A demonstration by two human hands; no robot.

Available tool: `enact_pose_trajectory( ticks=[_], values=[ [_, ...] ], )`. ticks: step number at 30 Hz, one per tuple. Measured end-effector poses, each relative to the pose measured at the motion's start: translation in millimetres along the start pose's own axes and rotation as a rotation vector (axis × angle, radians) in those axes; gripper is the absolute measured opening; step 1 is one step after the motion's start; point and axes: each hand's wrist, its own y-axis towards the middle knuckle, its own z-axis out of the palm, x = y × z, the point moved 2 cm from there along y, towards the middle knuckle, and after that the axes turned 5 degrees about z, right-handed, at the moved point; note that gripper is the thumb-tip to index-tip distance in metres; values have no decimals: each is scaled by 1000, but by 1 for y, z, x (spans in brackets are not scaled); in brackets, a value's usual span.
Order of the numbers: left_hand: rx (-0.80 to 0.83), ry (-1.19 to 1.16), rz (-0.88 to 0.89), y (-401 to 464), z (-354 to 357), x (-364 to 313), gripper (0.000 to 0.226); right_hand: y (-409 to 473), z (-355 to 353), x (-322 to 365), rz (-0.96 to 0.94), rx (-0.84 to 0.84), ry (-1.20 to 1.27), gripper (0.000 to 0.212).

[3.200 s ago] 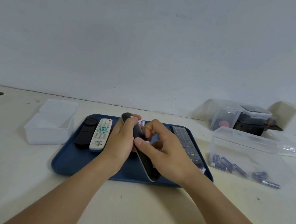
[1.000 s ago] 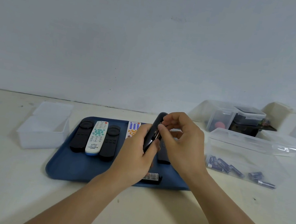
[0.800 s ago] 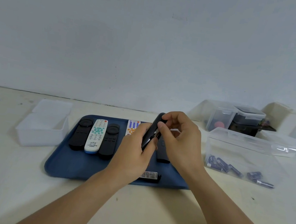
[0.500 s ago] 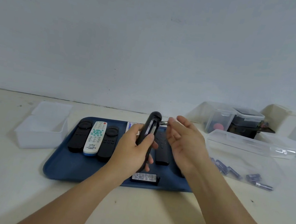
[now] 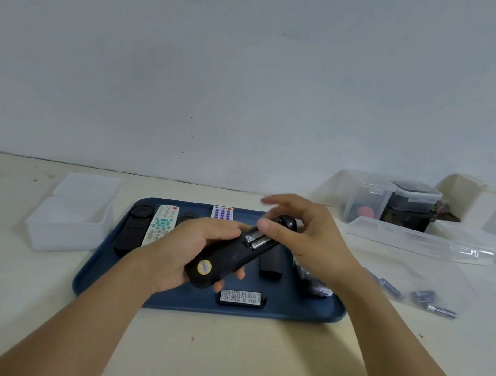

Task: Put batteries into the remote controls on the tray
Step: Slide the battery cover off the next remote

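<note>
Tray (image 5: 92, 274): navy blue. Held remote (image 5: 230, 256): black, yellow round sticker. Tray remote (image 5: 160, 229): white, teal buttons.

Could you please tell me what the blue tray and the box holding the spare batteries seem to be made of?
Blue tray: probably matte plastic, judging by its even colour, rounded raised rim and dull sheen. Battery box: clear glossy plastic, since the batteries show through its walls.

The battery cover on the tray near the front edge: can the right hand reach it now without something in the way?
Probably yes. The battery cover lies alone on the tray, the right hand holds nothing, and only the black remote in the left hand hangs just above it.
</note>
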Motion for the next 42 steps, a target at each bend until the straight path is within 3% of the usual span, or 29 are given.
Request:
enact_pose_trajectory(
  ticks=[2,4,6,9,11,12,14,16,21,28,42],
  values=[
    [8,-57,-9,-1,-3,-4,44,1,4,3,-7,-7,45,8],
    [-61,-273,27,2,-9,-6,57,2,5,-2,106,-94,102,13],
    [-149,-440,120,7,-13,-4,54,-1,13,-2,280,-139,204,21],
    [-259,-268,210,16,-3,6,36,-9,36,-1,405,-42,272,28],
    [-302,-198,238,18,5,11,29,-14,50,4,417,65,149,33],
    [-326,-216,239,18,7,11,31,-15,52,6,365,65,35,35],
    [-363,-335,223,18,4,10,35,-15,47,12,141,-105,-198,31],
    [-380,-460,181,19,0,9,35,-19,38,23,-87,-254,-216,21],
    [-311,-517,48,12,14,8,46,-25,54,25,-319,-101,-307,25],
    [-292,-528,41,9,23,7,44,-19,59,14,-349,-180,-335,15],
    [-336,-529,105,17,23,19,34,-8,68,3,-345,-161,-325,8]
  ],
)
